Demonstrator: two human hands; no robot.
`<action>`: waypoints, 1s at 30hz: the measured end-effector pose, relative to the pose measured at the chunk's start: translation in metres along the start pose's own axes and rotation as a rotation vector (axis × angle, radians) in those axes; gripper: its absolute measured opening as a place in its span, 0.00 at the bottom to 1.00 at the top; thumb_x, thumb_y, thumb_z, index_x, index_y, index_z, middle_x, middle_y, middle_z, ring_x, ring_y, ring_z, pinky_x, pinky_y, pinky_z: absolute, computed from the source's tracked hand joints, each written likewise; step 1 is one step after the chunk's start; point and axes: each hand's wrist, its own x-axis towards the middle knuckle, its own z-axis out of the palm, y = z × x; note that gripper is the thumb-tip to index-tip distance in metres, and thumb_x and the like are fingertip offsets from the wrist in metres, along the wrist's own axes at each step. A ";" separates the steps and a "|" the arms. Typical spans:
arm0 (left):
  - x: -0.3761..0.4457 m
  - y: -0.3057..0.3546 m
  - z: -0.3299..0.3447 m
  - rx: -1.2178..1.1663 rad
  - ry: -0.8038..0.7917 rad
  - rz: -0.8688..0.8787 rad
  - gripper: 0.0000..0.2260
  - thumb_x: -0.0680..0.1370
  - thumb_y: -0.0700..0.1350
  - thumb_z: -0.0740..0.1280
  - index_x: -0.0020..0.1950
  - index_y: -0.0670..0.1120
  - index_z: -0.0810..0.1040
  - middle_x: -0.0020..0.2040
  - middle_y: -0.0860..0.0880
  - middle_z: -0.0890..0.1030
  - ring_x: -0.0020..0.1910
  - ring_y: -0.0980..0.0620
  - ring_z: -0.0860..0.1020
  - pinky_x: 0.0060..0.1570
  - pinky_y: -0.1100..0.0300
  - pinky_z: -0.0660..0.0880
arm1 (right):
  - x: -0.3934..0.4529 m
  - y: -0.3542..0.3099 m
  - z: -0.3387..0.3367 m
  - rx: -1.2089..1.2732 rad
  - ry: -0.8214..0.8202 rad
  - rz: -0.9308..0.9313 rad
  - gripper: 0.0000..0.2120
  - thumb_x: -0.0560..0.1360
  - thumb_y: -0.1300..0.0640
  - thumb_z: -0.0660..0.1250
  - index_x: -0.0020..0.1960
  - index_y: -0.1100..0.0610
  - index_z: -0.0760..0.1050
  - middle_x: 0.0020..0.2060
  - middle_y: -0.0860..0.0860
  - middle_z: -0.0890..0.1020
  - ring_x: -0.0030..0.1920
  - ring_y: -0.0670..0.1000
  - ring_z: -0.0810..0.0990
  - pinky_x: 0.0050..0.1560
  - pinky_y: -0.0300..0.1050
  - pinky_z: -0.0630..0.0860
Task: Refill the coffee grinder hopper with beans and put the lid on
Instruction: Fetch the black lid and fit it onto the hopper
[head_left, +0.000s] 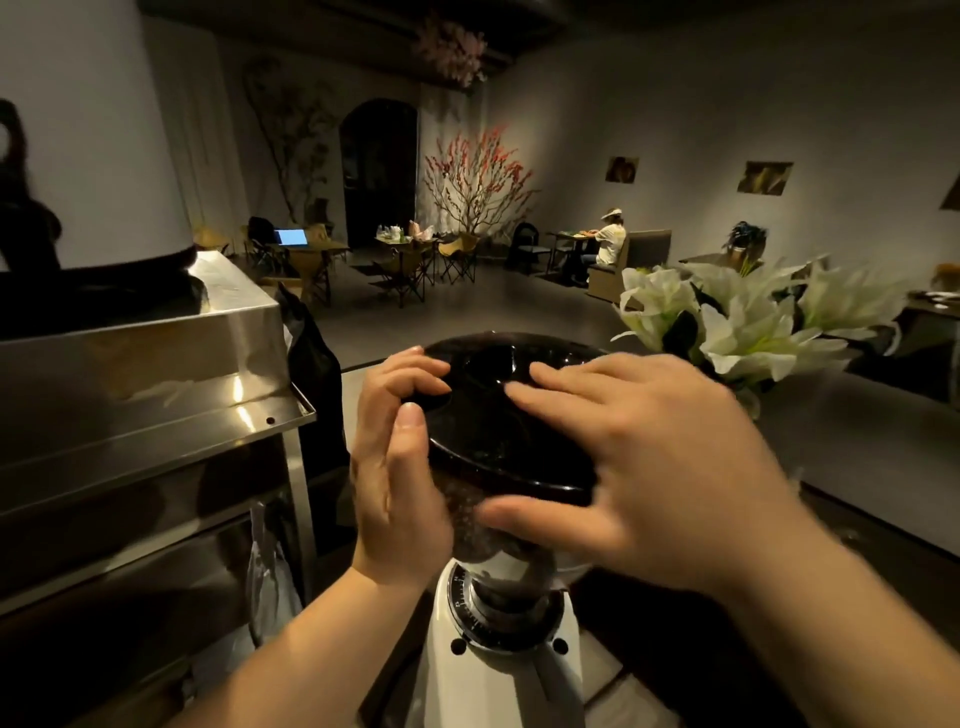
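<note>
A white coffee grinder (498, 670) stands in front of me with a clear hopper (467, 509) that holds dark beans. A glossy black lid (493, 415) sits on top of the hopper, slightly tilted. My left hand (400, 467) grips the lid's left rim, fingers curled over the top and thumb against the edge. My right hand (639, 467) lies spread over the lid's right side, fingers flat on top and thumb under the front rim.
A steel espresso machine (145, 395) fills the left side, with a dark bag (311, 358) just behind the grinder's left. A vase of white lilies (743, 322) stands at the right on the counter. Café tables and a seated person are far behind.
</note>
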 end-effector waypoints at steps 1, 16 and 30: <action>0.001 0.000 0.002 0.005 0.005 0.010 0.15 0.82 0.45 0.54 0.54 0.38 0.77 0.58 0.42 0.80 0.68 0.47 0.77 0.70 0.56 0.71 | -0.006 0.020 -0.005 0.169 -0.010 -0.024 0.37 0.74 0.20 0.62 0.73 0.43 0.81 0.74 0.39 0.81 0.73 0.44 0.78 0.70 0.60 0.78; -0.004 -0.008 0.002 0.080 0.011 0.137 0.16 0.84 0.42 0.52 0.59 0.41 0.79 0.74 0.41 0.76 0.79 0.45 0.71 0.78 0.42 0.66 | -0.022 -0.016 0.031 0.246 0.342 0.270 0.34 0.74 0.21 0.63 0.64 0.45 0.87 0.67 0.40 0.85 0.71 0.43 0.80 0.71 0.56 0.74; -0.004 -0.004 0.004 -0.003 0.022 0.064 0.19 0.86 0.43 0.50 0.57 0.39 0.79 0.61 0.38 0.80 0.71 0.43 0.76 0.73 0.49 0.70 | -0.028 0.032 0.015 0.477 0.178 0.004 0.29 0.75 0.34 0.72 0.71 0.49 0.83 0.67 0.42 0.85 0.74 0.47 0.78 0.72 0.61 0.76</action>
